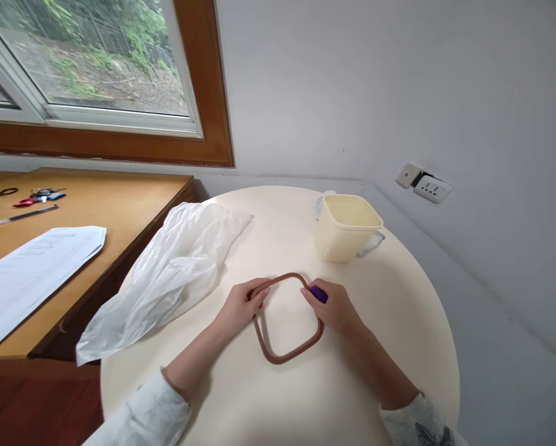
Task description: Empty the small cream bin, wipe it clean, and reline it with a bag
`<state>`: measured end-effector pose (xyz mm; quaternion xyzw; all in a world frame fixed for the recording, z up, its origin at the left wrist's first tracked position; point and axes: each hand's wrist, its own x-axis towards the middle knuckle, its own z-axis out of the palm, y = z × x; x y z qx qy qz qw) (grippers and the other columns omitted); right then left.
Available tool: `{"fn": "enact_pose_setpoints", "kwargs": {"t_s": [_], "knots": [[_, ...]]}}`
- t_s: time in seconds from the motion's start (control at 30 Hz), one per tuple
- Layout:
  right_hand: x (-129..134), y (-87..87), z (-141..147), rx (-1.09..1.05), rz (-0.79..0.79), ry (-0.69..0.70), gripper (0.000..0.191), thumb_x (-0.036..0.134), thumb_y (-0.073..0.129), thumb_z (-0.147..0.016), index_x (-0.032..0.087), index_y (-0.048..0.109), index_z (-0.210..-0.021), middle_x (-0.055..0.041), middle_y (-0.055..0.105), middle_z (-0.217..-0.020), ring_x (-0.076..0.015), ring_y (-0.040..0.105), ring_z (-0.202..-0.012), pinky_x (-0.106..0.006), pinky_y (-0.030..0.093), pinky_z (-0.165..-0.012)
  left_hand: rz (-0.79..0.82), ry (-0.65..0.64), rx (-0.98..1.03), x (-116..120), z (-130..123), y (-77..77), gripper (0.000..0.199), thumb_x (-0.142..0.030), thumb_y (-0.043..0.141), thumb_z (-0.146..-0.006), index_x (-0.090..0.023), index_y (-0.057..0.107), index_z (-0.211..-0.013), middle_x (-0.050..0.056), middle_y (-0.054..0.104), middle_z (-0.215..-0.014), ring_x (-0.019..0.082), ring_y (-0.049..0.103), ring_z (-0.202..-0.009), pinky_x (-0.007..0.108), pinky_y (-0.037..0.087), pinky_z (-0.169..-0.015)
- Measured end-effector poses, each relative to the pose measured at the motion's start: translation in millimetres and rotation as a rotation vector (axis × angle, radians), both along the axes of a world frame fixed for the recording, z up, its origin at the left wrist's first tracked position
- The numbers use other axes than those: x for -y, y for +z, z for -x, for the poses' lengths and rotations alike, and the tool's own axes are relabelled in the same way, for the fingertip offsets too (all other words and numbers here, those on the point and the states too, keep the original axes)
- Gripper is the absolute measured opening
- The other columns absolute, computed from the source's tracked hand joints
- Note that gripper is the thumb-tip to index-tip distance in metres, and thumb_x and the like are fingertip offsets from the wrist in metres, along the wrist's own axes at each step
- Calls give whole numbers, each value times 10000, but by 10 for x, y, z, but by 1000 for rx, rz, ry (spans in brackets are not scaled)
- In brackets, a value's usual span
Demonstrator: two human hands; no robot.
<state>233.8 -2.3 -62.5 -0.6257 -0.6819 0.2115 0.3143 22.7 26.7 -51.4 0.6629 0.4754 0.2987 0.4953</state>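
Both hands grip a brown rounded-square ring (285, 359), tilted over the round table in front of me. My left hand (241, 306) is closed on its left side, thumb on top; a small reddish-orange spot shows under the fingers. My right hand (331, 305) is closed on the opposite side. A purple thing (318, 294) sticks out between the right thumb and fingers; its kind is mostly hidden. Beyond the right hand stands a cream plastic bin (338, 238), upright, its open top facing up. Left of the left hand lies a crumpled translucent white plastic bag (171, 279).
The round cream table (278, 409) stands near a white wall with a socket (433, 188). Clear crinkled plastic (371, 243) pokes out beside the bin. On the wooden desk (120, 192) lie papers (41, 266), a pen (20, 216) and keys (41, 197). A window is behind.
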Motion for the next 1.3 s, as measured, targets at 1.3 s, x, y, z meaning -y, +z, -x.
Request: {"fn": "enact_pose_setpoints", "kwargs": {"t_s": [1.3], "knots": [[526, 243, -1550, 416, 446, -686, 252, 442, 423, -783, 239, 551, -861, -43, 626, -754, -193, 565, -643, -267, 339, -497, 105, 1, -128, 104, -53, 40, 380, -512, 374, -809, -204, 561, -932, -46, 328, -580, 100, 229, -502, 209, 203, -459]]}}
